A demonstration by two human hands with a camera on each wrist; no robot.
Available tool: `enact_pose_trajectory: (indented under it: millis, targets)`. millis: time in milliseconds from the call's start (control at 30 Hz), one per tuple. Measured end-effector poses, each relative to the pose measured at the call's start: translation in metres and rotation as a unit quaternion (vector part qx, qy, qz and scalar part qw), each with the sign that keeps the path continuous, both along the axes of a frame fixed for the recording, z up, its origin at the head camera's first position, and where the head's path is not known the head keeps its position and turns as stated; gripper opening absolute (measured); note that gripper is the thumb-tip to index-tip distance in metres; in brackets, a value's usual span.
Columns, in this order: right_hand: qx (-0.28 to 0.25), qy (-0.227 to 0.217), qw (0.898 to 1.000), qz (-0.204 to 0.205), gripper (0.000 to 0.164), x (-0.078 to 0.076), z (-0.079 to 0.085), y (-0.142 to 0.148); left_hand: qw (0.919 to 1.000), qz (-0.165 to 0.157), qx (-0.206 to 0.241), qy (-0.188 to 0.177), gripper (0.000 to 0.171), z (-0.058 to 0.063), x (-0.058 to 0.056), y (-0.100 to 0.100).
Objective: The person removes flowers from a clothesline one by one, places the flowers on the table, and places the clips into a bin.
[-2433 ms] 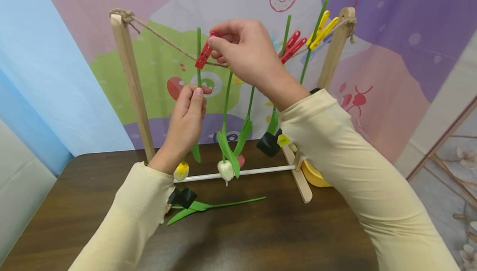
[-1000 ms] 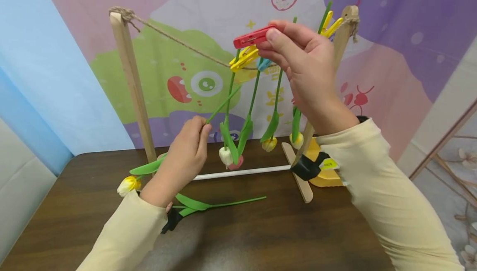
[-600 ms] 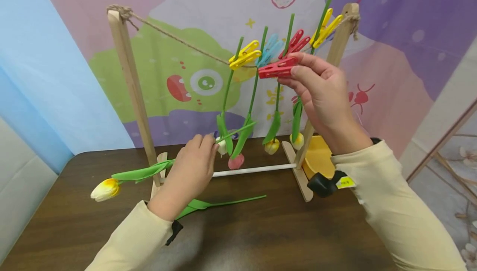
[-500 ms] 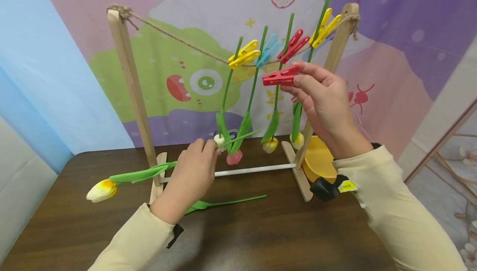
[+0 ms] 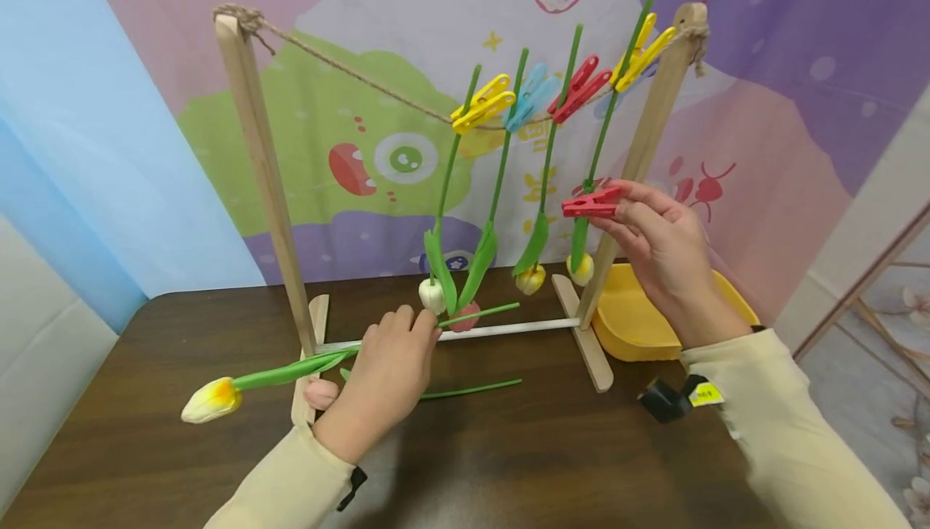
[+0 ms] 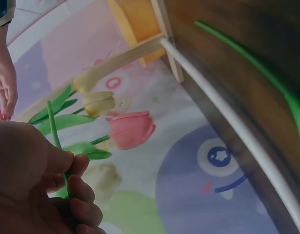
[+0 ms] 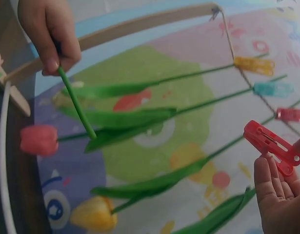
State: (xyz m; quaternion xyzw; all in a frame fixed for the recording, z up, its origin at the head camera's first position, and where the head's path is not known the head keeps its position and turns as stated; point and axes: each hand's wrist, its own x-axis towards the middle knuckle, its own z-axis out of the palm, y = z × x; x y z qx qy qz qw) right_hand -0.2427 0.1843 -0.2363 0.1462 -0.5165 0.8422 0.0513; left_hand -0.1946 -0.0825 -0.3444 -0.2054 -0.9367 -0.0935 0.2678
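Observation:
My left hand (image 5: 392,371) grips a green-stemmed yellow and white artificial tulip (image 5: 212,400) low over the table, its bloom out to the left and its stem tip to the right. In my right hand (image 5: 664,250) a red clothespin (image 5: 592,203) is pinched between thumb and fingers, near the rack's right post. On the twine (image 5: 349,77) several tulips hang upside down by their stems, held by a yellow clothespin (image 5: 483,105), a blue clothespin (image 5: 532,97), another red clothespin (image 5: 580,90) and a second yellow clothespin (image 5: 643,52).
A wooden rack with a left post (image 5: 265,182), a right post (image 5: 647,141) and a white bottom bar (image 5: 508,329) stands on the dark table (image 5: 508,448). A pink tulip (image 5: 321,393) lies partly behind my left hand. The yellow tray (image 5: 632,327) sits at right.
The tulip's stem has left the twine; my left hand has lowered it and tipped it sideways. My right hand has carried the red clothespin off the line, rightward and down.

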Motion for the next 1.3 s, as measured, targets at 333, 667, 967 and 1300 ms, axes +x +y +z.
enact_pose_trajectory:
  millis: [333, 667, 967, 1300]
  targets:
    - [-0.002, -0.016, 1.000, -0.022, 0.018, -0.002, -0.028, 0.025, 1.0000, 0.000, -0.005, 0.000, 0.015, -0.020, 0.003, 0.006]
    - [-0.013, -0.061, 0.998, -0.033, 0.017, -0.008, -0.048, 0.049, 0.9999, 0.004, -0.011, -0.013, 0.015, -0.029, 0.006, 0.010]
    - [-0.029, -0.092, 0.994, -0.043, 0.016, -0.016, -0.068, 0.070, 0.9984, 0.006, -0.015, -0.055, 0.017, -0.036, 0.012, 0.015]
    - [-0.065, -0.133, 0.988, -0.032, 0.018, -0.022, -0.093, 0.094, 0.9953, -0.007, -0.014, -0.096, 0.015, -0.048, 0.015, 0.020]
